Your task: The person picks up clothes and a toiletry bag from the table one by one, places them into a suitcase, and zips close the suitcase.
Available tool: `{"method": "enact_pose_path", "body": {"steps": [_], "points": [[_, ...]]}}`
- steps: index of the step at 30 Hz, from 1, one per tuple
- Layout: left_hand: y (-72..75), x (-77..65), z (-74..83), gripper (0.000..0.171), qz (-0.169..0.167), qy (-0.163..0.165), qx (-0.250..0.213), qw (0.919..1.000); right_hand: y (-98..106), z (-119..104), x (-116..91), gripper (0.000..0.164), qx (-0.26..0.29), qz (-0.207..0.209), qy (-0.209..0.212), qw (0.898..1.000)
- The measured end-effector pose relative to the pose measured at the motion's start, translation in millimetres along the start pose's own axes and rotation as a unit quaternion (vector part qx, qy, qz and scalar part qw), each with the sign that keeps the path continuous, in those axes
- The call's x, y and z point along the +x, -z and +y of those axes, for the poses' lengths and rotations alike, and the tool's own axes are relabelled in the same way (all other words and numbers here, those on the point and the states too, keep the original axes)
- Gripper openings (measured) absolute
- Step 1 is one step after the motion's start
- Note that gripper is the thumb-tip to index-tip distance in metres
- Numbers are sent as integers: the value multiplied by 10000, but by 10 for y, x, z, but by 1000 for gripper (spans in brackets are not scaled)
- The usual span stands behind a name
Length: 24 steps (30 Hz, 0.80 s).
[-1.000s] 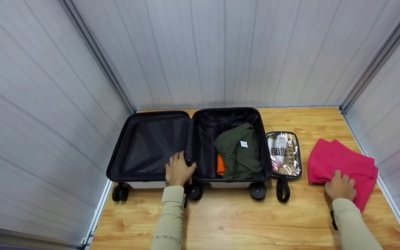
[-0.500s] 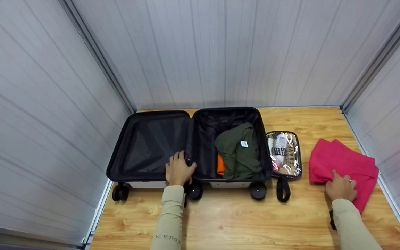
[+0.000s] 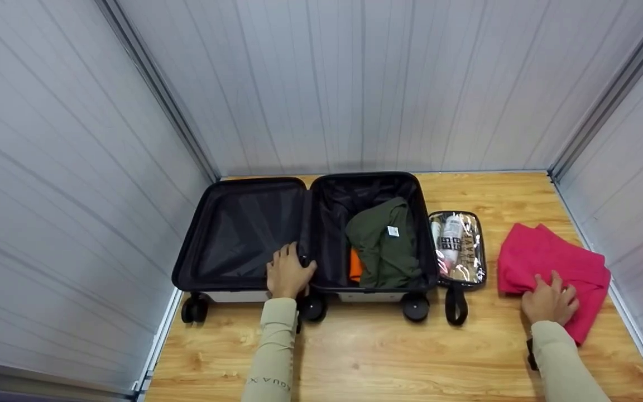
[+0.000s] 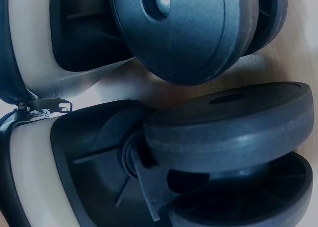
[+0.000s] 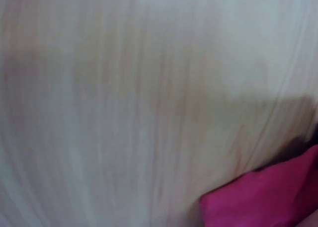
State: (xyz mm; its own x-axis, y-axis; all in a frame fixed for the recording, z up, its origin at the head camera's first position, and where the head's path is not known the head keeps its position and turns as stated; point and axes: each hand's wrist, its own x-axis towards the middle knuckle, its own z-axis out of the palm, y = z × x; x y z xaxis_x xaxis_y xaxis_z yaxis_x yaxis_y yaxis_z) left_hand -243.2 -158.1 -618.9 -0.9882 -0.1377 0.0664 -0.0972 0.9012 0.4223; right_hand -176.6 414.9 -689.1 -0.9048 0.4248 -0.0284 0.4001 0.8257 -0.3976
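Slantwise, pink cloth, long axis far-left to near-right; right hand atop

High head view, close wrist views

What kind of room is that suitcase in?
Maybe a small indoor booth: pale panel walls stand on three sides, metal strips line the corners, and a wood-look floor lies between them.

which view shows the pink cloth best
The head view: it shows nearly all of the pink cloth, partly covered by the right hand. The right wrist view catches only a corner; the left wrist view shows none.
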Motion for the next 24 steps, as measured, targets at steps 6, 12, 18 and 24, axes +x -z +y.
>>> {"method": "enact_pose_path", "body": {"steps": [6, 12, 18, 24], "points": [[3, -1, 8, 72, -30, 51, -14, 10000, -2, 12, -18, 54, -39, -181, 202, 9996], [8, 2, 19, 72, -11, 50, 16, 10000, 30, -2, -38, 55, 93, -280, 211, 9993], [3, 9, 16, 72, 16, 33, 57, 10000, 44, -7, -45, 53, 110, -90, 191, 9997], [-12, 0, 13, 71, 79, 22, 13, 10000, 70, -15, -50, 52, 225, 5, -4, 9997]]}}
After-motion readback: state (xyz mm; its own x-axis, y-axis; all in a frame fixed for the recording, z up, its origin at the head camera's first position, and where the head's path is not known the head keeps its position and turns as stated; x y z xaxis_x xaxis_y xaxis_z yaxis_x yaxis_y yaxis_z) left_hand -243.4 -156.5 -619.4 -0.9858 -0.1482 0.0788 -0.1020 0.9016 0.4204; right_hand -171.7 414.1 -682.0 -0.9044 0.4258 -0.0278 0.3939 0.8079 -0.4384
